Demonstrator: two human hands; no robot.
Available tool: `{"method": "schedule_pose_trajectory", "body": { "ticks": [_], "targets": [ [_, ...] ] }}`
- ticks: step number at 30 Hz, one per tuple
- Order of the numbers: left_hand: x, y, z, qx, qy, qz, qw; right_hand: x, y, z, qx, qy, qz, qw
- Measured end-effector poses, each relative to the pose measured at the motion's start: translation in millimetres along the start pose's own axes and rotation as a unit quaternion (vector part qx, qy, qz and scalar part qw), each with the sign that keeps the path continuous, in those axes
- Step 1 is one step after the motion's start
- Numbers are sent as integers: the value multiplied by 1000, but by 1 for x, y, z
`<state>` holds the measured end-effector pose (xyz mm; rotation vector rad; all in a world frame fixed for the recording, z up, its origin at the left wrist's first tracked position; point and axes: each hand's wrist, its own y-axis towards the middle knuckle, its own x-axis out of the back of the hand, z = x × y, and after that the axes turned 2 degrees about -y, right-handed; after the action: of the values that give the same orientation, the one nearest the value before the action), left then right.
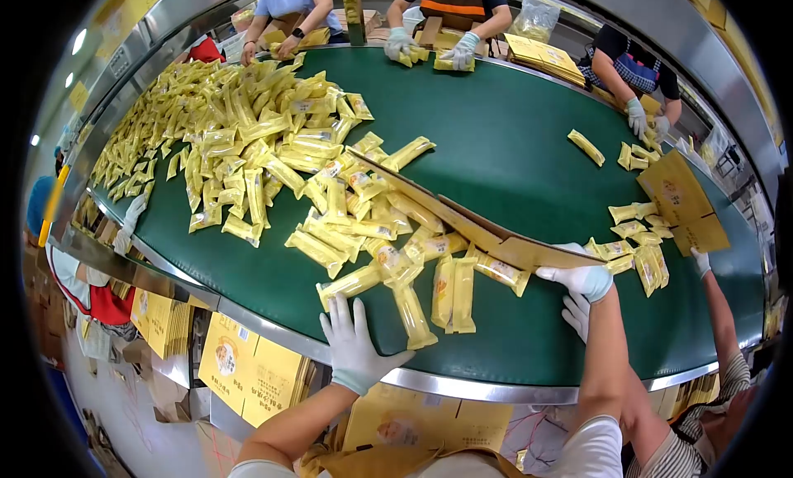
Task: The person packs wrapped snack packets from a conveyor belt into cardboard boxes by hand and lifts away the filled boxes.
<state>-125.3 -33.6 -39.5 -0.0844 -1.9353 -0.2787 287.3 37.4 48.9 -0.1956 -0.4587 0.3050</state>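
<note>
My left hand [355,346], in a white glove, is spread open at the near edge of the packets, its fingertips by a yellow wrapped packet [351,284]. With my right hand [576,280], also gloved, I grip the near end of a long folded cardboard sheet [471,222]. The sheet stands on edge, slanting across the green conveyor belt [504,329]. Packets lie against its near side, among them an upright pair [453,295] and a single packet [410,317]. Just below my right hand is a co-worker's gloved hand [576,314].
A large heap of packets [248,123] covers the belt's left side. At right, a co-worker's hand [700,262] holds a yellow carton [681,199] near loose packets [648,263]. Several people work along the far edge. Flattened cartons [252,366] stand below the near metal rim [462,385].
</note>
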Motion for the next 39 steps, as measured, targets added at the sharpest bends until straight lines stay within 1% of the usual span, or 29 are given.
{"method": "schedule_pose_trajectory", "body": {
  "ticks": [1,3,4,5,6,7,8,9,11,12,14,17,19,20,22,23,24,25,26,27,28,30,31,32,34,35,36,38,39],
  "targets": [
    [1,1,-1,0,-5,-9,1000,-16,-11,22,-62,63,-45,995],
    [3,2,-3,21,6,12,1000,-24,-20,1,-38,90,-7,995],
    [5,1,-4,30,11,23,999,-22,-27,15,8,-19,42,999],
    [5,0,-2,23,14,25,999,-33,-40,14,13,-319,-26,947],
    [5,0,-3,15,11,30,999,-43,-48,12,45,-351,-54,934],
    [5,0,-2,6,9,35,999,-49,-51,11,116,-134,-32,984],
    [6,0,-2,-3,7,40,999,-57,-55,11,172,151,19,973],
    [8,1,-2,-18,6,50,999,-65,-60,8,193,238,38,951],
    [8,0,-2,-42,12,57,997,-97,-78,-19,179,-49,-72,980],
    [6,-1,-4,-50,17,53,997,-113,-83,-26,216,-40,-143,965],
    [3,-1,-6,-51,6,39,998,-136,-103,-29,207,-41,-243,947],
    [4,-7,-7,-69,-15,42,997,-162,-150,-18,142,-24,-381,913],
    [2,-16,1,-106,-49,42,992,-174,-193,-27,120,74,-440,887],
    [0,-23,6,-108,-146,24,983,-178,-215,-25,102,131,-467,869],
    [-3,-44,19,-115,-335,-13,935,-177,-263,-28,106,162,-433,880],
    [4,-55,23,-77,-437,0,896,-182,-284,-24,122,240,-431,861],
    [10,-64,26,-70,-584,0,809,-177,-300,-21,111,203,-354,906],
    [28,-74,29,-99,-593,4,799,-172,-316,-18,105,158,-275,943],
    [49,-86,29,-126,-603,9,788,-175,-320,-17,134,176,-219,950],
    [75,-100,17,-136,-614,21,777,-183,-323,-24,116,179,-199,956],
    [101,-104,16,-222,-566,85,789,-188,-323,-35,114,148,-162,969],
    [120,-107,17,-321,-510,306,737,-215,-316,-61,14,53,-219,974],
    [120,-118,13,-330,-516,321,722,-228,-315,-85,-58,173,-221,958],
    [118,-132,5,-341,-522,334,707,-236,-316,-91,-22,202,-245,948],
    [120,-145,-5,-368,-569,386,626,-245,-314,-98,53,258,-290,920],
    [116,-152,-8,-392,-588,386,592,-241,-309,-87,25,293,-308,905],
    [114,-156,-10,-401,-582,411,575,-244,-308,-73,65,335,-316,886],
    [113,-157,-15,-441,-550,415,575,-245,-303,-60,34,271,-355,894],
    [109,-158,-14,-437,-552,407,582,-248,-300,-55,30,283,-372,883]
  ]
}}
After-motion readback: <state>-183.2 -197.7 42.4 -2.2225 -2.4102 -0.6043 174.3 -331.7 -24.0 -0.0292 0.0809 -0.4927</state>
